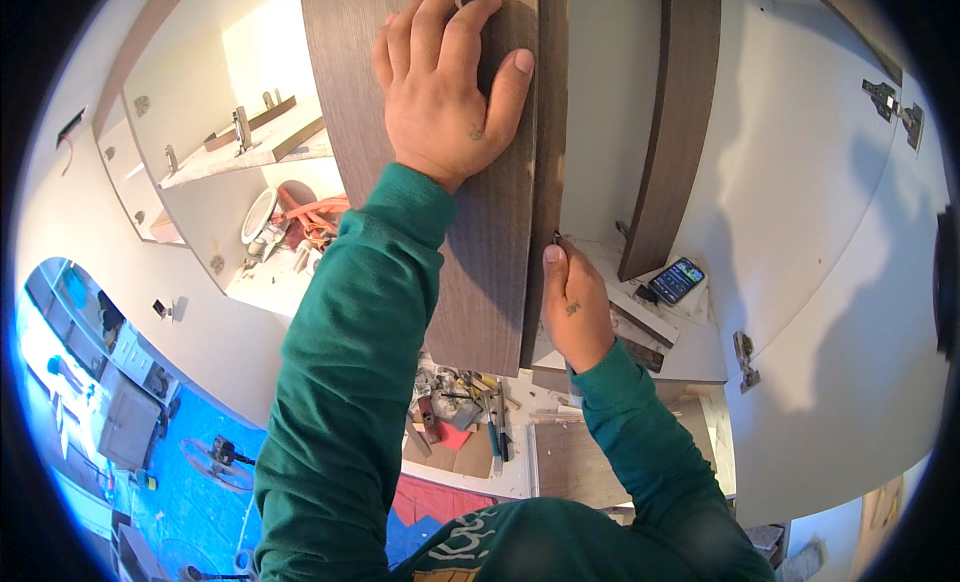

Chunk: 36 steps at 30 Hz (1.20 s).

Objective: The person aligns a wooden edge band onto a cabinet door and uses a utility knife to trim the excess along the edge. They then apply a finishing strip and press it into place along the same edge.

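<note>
White cupboards (800,252) flank the brown board (488,262), which I judge stiff, heavy, best held by its long edges, left hand (440,112) spread on its face, right hand (580,312) at its edge, pinch unclear.

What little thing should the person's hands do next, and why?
Maybe press the left hand a bit firmer on the brown panel, to steady it. That hand is spread across its face, while the right hand is at its edge, with something small and dark by its fingers, too hidden to name.
</note>
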Each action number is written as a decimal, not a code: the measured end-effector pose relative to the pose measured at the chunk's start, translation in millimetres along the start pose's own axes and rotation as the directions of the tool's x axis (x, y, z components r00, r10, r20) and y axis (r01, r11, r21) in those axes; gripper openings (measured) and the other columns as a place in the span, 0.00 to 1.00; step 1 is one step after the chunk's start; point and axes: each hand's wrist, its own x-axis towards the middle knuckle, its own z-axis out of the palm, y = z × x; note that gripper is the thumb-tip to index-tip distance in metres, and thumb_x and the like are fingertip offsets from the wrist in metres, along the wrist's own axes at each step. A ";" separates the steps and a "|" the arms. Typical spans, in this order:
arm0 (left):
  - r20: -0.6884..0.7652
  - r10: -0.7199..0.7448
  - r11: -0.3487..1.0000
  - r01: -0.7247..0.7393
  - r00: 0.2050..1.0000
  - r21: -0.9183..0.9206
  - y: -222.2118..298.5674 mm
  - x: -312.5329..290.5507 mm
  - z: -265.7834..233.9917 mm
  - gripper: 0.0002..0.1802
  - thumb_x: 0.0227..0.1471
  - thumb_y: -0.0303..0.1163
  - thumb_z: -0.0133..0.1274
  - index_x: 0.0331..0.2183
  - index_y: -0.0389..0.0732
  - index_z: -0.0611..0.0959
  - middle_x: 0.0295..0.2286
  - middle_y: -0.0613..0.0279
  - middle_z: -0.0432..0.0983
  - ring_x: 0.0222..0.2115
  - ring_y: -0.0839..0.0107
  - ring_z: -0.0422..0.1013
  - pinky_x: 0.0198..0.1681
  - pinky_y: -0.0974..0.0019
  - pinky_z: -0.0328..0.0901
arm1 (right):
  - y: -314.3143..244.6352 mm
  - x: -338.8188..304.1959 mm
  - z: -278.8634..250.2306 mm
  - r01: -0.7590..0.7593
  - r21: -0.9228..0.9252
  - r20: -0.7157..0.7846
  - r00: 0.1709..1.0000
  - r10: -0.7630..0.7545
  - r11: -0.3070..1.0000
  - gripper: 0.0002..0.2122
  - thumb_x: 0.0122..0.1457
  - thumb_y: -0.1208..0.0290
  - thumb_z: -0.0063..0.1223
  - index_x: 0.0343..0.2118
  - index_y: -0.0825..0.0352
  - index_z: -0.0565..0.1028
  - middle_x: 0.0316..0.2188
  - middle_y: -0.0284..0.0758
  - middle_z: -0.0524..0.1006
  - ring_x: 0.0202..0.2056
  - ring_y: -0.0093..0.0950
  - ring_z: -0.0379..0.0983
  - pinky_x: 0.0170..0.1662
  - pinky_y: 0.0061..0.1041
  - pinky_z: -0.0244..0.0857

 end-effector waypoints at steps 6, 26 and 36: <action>-0.004 0.010 1.000 -0.010 1.000 0.000 0.0 -0.2 -0.3 0.27 0.57 0.44 0.55 0.52 0.36 0.78 0.57 0.41 0.68 0.59 0.43 0.62 0.63 0.44 0.53 | -1.0 3.0 3.6 0.065 0.055 -0.057 0.996 -0.062 0.996 0.17 0.73 0.62 0.38 0.37 0.74 0.73 0.31 0.54 0.76 0.34 0.56 0.73 0.39 0.49 0.67; -0.083 0.093 0.996 -0.093 0.992 0.008 -6.3 -0.5 6.6 0.25 0.59 0.45 0.55 0.52 0.39 0.79 0.57 0.50 0.69 0.57 0.50 0.64 0.62 0.51 0.55 | 5.3 18.5 2.5 0.063 0.032 -0.030 0.998 -0.062 0.997 0.16 0.73 0.63 0.40 0.37 0.74 0.73 0.31 0.54 0.75 0.33 0.56 0.73 0.38 0.49 0.67; -0.074 0.153 0.988 -0.155 0.985 -0.020 -14.0 -2.2 10.1 0.25 0.60 0.46 0.55 0.53 0.42 0.80 0.58 0.53 0.71 0.58 0.54 0.64 0.62 0.54 0.57 | 19.9 -61.1 -30.8 0.053 0.287 0.130 0.987 -0.094 0.956 0.17 0.73 0.63 0.40 0.47 0.75 0.74 0.33 0.55 0.76 0.35 0.57 0.74 0.41 0.48 0.68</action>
